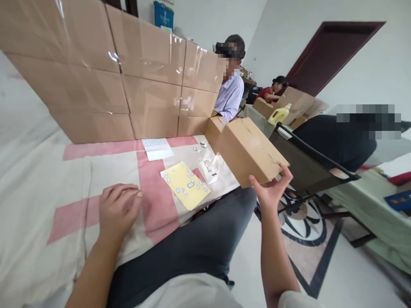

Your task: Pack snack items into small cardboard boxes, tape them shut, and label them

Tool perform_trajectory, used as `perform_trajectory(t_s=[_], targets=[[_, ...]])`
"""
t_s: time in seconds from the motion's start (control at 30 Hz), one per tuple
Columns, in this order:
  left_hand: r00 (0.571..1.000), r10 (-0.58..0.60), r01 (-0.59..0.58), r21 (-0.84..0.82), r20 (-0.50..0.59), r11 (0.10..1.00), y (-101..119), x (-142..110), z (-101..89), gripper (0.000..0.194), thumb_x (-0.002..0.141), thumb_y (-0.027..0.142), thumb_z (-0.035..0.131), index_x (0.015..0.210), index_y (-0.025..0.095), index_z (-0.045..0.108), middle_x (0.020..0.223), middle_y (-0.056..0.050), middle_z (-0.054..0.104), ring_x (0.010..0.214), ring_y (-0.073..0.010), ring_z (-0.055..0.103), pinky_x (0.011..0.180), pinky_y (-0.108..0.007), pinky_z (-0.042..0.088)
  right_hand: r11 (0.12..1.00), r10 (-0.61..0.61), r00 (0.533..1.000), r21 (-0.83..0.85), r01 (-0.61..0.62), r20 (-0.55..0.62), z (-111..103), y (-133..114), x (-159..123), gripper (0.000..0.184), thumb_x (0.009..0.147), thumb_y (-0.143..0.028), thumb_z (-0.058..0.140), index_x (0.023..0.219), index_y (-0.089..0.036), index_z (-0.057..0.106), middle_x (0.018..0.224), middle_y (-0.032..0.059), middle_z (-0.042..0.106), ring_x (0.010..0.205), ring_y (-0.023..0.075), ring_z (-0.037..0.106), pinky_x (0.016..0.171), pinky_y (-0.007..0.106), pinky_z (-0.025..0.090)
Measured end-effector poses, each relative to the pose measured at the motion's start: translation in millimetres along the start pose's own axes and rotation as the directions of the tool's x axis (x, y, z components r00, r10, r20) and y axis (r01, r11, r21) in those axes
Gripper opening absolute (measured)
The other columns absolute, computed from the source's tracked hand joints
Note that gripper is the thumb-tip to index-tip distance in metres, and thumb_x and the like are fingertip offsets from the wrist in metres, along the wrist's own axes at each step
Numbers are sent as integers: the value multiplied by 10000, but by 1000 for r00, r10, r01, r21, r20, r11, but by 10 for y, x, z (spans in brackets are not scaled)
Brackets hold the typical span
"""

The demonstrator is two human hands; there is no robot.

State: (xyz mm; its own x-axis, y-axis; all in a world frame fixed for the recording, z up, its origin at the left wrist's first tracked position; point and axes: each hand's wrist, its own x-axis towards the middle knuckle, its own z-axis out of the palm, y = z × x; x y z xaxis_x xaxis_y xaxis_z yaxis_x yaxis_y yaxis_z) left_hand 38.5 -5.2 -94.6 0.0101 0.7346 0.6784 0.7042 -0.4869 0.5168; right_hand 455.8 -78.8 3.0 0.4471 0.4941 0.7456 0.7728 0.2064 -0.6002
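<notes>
Our right hand [272,186] pinches the end of a smooth, oblong cardboard box [248,147], raised at the soft cloth's [157,201] right edge, forearm upright. Our left hand [119,207] holds nothing, fingers loosely curled above the cloth, left of a flat yellow sheet [186,186].

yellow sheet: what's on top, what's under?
Small labels are scattered on the yellow sheet. Pink-and-white cloth shows around its edges; anything directly beneath is covered.
</notes>
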Motion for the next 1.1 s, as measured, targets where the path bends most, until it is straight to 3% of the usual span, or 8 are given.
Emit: perform_trajectory(t_s=[0.1, 0.2, 0.3, 0.4, 0.6, 0.8, 0.97, 1.1], targets=[[997, 13, -14, 8, 75, 1000, -27, -11, 73, 177, 873, 391, 567, 823, 267, 684, 978, -77, 738, 1000, -277, 664, 998, -481, 463, 981, 113, 994, -158, -111, 3, -13, 404, -33, 966, 640, -537, 792, 1433, -238, 328, 1402, 191, 336, 990, 270, 651, 754, 438, 580], [969, 29, -40, 41, 246, 998, -49, -79, 132, 251, 888, 448, 538, 888, 272, 716, 1117, -93, 714, 1124, -305, 608, 1038, -494, 429, 934, 151, 987, -335, -121, 63, 217, 649, -146, 929, 642, -543, 770, 1404, -166, 393, 1320, 201, 406, 1169, 364, 554, 928, 535, 522], [897, -49, -1, 112, 439, 994, -71, -164, 172, 296, 869, 482, 548, 1013, 294, 725, 1290, -86, 657, 1230, -346, 534, 1032, -517, 424, 908, 175, 982, -397, -132, 74, 525, 716, -198, 931, 682, -534, 751, 1428, -125, 372, 1321, 225, 406, 1260, 387, 483, 1055, 561, 433], [842, -116, 39, 156, 527, 987, -71, -208, 171, 342, 871, 476, 551, 1133, 310, 695, 1377, -72, 615, 1296, -358, 496, 1044, -531, 413, 905, 218, 974, -385, -182, 53, 740, 708, -139, 977, 687, -518, 764, 1467, -106, 341, 1344, 242, 374, 1243, 377, 509, 1060, 518, 439], [819, -137, 55, 161, 557, 985, -39, -185, 137, 363, 888, 463, 531, 1175, 298, 682, 1418, -77, 591, 1329, -350, 479, 1081, -530, 376, 891, 273, 958, -398, -217, 89, 831, 728, 27, 990, 676, -496, 781, 1470, -98, 345, 1362, 266, 384, 1232, 378, 541, 1009, 460, 479], [824, -109, 40, 135, 556, 990, -65, -200, 128, 388, 896, 466, 522, 1205, 295, 683, 1414, -79, 597, 1315, -339, 491, 1096, -518, 366, 874, 261, 963, -442, -203, 73, 794, 714, 31, 953, 690, -583, 763, 1431, -118, 384, 1313, 251, 447, 1119, 391, 613, 952, 494, 504], [803, -113, 26, 155, 585, 988, -28, -190, 111, 407, 908, 462, 495, 1225, 270, 664, 1443, -90, 568, 1342, -352, 465, 1104, -537, 361, 812, 265, 962, -554, -183, 71, 874, 518, -43, 899, 746, -620, 713, 1426, -126, 395, 1302, 245, 436, 952, 382, 675, 832, 524, 545], [801, -115, 18, 169, 587, 985, -17, -188, 112, 416, 916, 469, 483, 1233, 263, 657, 1448, -90, 561, 1336, -354, 466, 1106, -542, 358, 796, 202, 973, -597, -98, 109, 953, 331, -110, 893, 762, -584, 727, 1446, -122, 387, 1306, 247, 404, 970, 386, 673, 809, 511, 552]])
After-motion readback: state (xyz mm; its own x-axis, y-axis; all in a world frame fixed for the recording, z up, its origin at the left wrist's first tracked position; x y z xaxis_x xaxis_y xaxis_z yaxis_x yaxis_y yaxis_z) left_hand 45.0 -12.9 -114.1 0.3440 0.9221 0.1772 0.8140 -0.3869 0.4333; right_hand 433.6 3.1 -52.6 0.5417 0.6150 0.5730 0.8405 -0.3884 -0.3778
